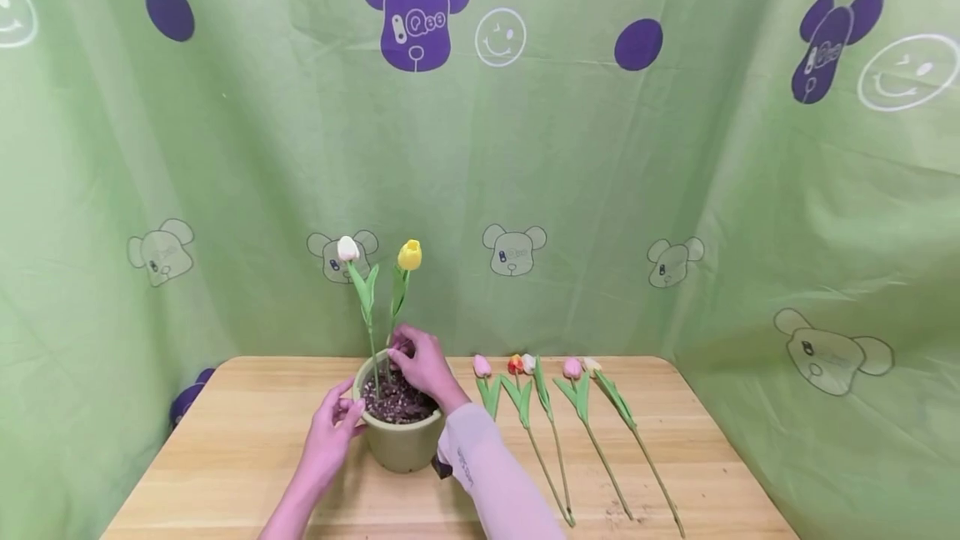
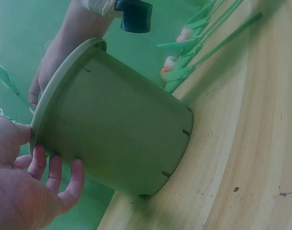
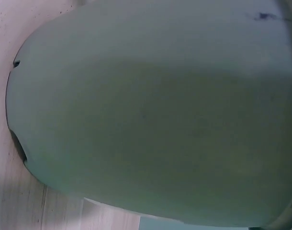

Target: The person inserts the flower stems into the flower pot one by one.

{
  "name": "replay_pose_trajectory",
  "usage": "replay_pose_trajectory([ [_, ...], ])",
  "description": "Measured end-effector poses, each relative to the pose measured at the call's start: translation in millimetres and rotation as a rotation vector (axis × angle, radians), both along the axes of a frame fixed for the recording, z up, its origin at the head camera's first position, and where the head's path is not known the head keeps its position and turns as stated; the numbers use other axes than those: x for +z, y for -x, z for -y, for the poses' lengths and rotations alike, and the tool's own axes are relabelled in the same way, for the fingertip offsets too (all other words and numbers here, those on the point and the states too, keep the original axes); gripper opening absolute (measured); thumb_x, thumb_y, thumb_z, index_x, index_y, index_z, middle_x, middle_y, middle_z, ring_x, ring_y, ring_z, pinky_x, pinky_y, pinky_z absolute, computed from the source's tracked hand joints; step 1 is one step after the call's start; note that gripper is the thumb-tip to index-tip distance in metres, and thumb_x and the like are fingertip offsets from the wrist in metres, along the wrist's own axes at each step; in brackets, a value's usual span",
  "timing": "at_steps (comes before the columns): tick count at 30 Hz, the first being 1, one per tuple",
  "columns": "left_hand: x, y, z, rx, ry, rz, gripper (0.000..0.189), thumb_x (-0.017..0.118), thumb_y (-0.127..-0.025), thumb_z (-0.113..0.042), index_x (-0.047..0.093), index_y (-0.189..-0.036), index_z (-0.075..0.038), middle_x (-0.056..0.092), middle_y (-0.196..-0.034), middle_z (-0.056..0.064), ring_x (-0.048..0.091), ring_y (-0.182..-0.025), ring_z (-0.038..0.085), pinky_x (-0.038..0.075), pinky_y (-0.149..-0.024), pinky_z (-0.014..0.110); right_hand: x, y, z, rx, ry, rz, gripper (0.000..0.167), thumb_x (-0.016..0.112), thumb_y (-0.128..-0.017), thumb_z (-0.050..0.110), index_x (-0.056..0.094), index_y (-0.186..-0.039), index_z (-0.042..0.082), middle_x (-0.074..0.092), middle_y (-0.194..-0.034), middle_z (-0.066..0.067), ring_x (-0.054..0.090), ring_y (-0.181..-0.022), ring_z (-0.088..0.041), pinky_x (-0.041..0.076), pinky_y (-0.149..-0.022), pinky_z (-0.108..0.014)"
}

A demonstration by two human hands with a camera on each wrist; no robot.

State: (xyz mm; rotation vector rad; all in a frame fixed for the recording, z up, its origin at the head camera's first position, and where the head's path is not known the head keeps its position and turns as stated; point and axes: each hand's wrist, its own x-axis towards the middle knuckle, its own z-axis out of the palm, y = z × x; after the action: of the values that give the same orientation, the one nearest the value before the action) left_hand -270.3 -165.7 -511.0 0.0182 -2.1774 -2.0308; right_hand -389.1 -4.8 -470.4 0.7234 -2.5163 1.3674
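At lower centre, the left hand (image 1: 332, 422) grips the pot (image 1: 403, 445), the right hand (image 1: 424, 363) seemingly planting a pinched yellow tulip (image 1: 409, 256), next needing firming.

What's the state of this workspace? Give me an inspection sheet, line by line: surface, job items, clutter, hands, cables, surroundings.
Surface: light wooden table.
Job items: green pot upright, holding dark soil; white flower and yellow flower standing in it; five more flowers lying to the right.
Clutter: dark specks on the table.
Hands: left hand holds the pot near its top; right hand appears to pinch the yellow flower low on its stem.
Cables: nothing seen.
Surroundings: green curtain with bear and smiley prints.
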Motion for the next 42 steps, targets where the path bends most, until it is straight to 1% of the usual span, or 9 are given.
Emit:
replay_pose_trajectory([
  [5, 1.3, 0.0, 0.5, -0.005, -0.007, -0.002, 0.056, 0.055, -0.106, -0.007, 0.035, -0.158, -0.002, 0.058, -0.116, 0.019, 0.062, -0.111, 0.024, 0.063, -0.096, 0.03, 1.1, 0.2, 0.8, -0.007, -0.035, -0.007, 0.008, 0.072, -0.096, 0.01, 0.069, -0.103, 0.011, 0.07, -0.094, -0.001, 0.062, -0.083, -0.007, 0.058, -0.078, -0.02],
  [9, 0.4, 0.3, 1.2, -0.007, -0.003, 0.002, 0.057, 0.054, -0.106, -0.007, 0.033, -0.159, -0.002, 0.058, -0.116, 0.019, 0.062, -0.112, 0.025, 0.063, -0.097, 0.03, 1.5, -2.1, 0.6, 0.003, -0.073, -0.049, 0.011, 0.071, -0.096, 0.008, 0.07, -0.106, 0.01, 0.071, -0.095, -0.001, 0.064, -0.085, -0.009, 0.059, -0.08, -0.02],
  [13, -0.7, 0.9, 0.3, -0.005, 0.006, 0.004, 0.056, 0.054, -0.106, -0.007, 0.033, -0.159, -0.002, 0.058, -0.116, 0.019, 0.062, -0.112, 0.025, 0.062, -0.098, 0.032, 0.0, -2.5, 0.6, -0.001, -0.067, -0.061, 0.014, 0.072, -0.095, 0.007, 0.071, -0.109, 0.009, 0.072, -0.096, -0.002, 0.064, -0.086, -0.008, 0.059, -0.081, -0.018],
  [16, -1.0, 1.1, -1.2, -0.004, 0.006, 0.008, 0.057, 0.054, -0.106, -0.008, 0.034, -0.158, -0.003, 0.058, -0.116, 0.019, 0.062, -0.112, 0.025, 0.062, -0.098, 0.033, -0.7, -2.2, -0.4, 0.0, -0.048, -0.041, 0.016, 0.072, -0.095, 0.007, 0.071, -0.111, 0.007, 0.071, -0.096, -0.002, 0.064, -0.086, -0.008, 0.059, -0.081, -0.018],
  [23, -1.5, 1.1, -1.9, -0.009, 0.008, -0.002, 0.057, 0.055, -0.106, -0.009, 0.034, -0.158, -0.002, 0.058, -0.118, 0.02, 0.063, -0.112, 0.025, 0.062, -0.099, 0.035, -0.1, -2.3, -1.5, -0.005, -0.051, -0.045, 0.014, 0.072, -0.095, 0.008, 0.07, -0.109, 0.009, 0.071, -0.098, -0.001, 0.064, -0.089, -0.009, 0.06, -0.084, -0.021],
  [27, -1.5, -0.4, -0.5, -0.007, 0.0, 0.003, 0.056, 0.054, -0.107, -0.009, 0.035, -0.159, -0.004, 0.057, -0.118, 0.019, 0.062, -0.112, 0.023, 0.062, -0.098, 0.034, 0.2, -4.1, 0.5, -0.001, -0.052, -0.007, 0.015, 0.071, -0.097, 0.011, 0.07, -0.111, 0.008, 0.071, -0.099, 0.001, 0.064, -0.09, -0.008, 0.06, -0.086, -0.021],
  [34, -2.9, -3.5, 1.4, -0.006, 0.004, 0.005, 0.056, 0.054, -0.107, -0.009, 0.033, -0.159, -0.004, 0.057, -0.121, 0.021, 0.062, -0.114, 0.024, 0.062, -0.099, 0.034, 0.4, -6.4, 2.3, -0.01, -0.048, 0.005, 0.014, 0.073, -0.096, 0.012, 0.072, -0.108, 0.006, 0.072, -0.095, 0.001, 0.063, -0.086, -0.006, 0.059, -0.084, -0.021],
  [38, -2.3, -2.0, 1.3, -0.008, 0.003, 0.003, 0.057, 0.054, -0.107, -0.01, 0.033, -0.159, -0.004, 0.058, -0.121, 0.021, 0.062, -0.114, 0.023, 0.062, -0.098, 0.032, 1.6, -5.4, 2.5, -0.033, -0.056, 0.009, 0.014, 0.073, -0.096, 0.012, 0.073, -0.108, 0.005, 0.072, -0.094, 0.0, 0.062, -0.084, -0.005, 0.058, -0.082, -0.018],
  [42, -2.1, -0.5, 0.6, -0.012, -0.002, 0.004, 0.057, 0.054, -0.107, -0.009, 0.033, -0.159, -0.004, 0.058, -0.121, 0.02, 0.062, -0.112, 0.021, 0.062, -0.098, 0.031, 1.8, -4.7, 1.7, -0.034, -0.055, 0.015, 0.01, 0.073, -0.095, 0.01, 0.073, -0.104, 0.006, 0.072, -0.092, 0.0, 0.062, -0.081, -0.005, 0.059, -0.079, -0.018],
])
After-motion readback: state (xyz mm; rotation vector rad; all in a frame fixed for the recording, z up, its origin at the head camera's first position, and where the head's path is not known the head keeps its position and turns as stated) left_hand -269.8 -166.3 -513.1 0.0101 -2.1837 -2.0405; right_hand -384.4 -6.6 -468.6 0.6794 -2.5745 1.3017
